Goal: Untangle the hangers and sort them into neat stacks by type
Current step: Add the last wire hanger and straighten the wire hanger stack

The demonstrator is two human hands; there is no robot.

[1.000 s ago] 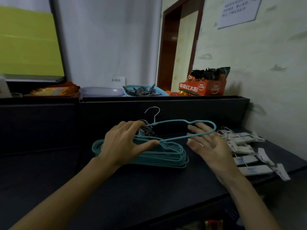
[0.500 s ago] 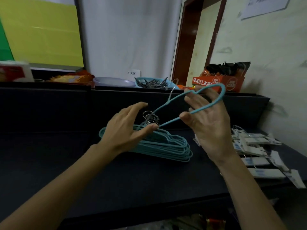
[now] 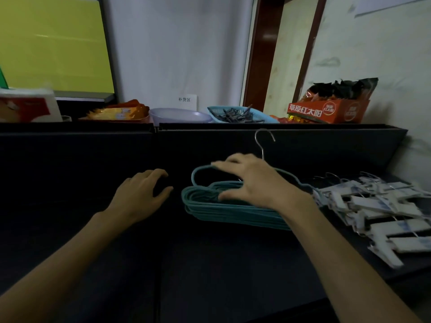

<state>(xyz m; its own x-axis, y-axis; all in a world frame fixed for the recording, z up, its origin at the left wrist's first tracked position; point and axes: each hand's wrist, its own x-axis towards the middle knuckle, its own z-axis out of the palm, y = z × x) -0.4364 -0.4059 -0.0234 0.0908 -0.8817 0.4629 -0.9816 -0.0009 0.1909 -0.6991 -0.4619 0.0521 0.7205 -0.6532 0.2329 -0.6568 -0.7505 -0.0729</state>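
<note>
Teal hanger stack (image 3: 224, 210) lies flat on the dark tabletop (image 3: 210, 264), centre-right, w/ its rounded left ends lined up. One more teal hanger (image 3: 198, 173) sits on top, its left loop lifted a bit above the stack; its metal hook (image 3: 263, 141) stands up in front of the black back panel (image 3: 93, 159). White clip hangers (image 3: 377, 210) lie in a loose pile just beside the stack's right end, reaching to the table's right edge.

Room: bare dark tabletop left of the stack & in front of it down to the near edge; back panel close behind the stack.

Right hand (image 3: 254, 183) is spread palm-down over the top hanger, fingers fairly straight, tips on its upper wire, thumb on the stack's edge; pressing, not wrapped round. Left hand (image 3: 142, 197) hovers left of the stack, apart from it, fingers loosely curled, holding nothing.

Shelf above the panel: blue basket (image 3: 240, 114), pale bowl (image 3: 179, 115), orange snack box (image 3: 326, 110).
</note>
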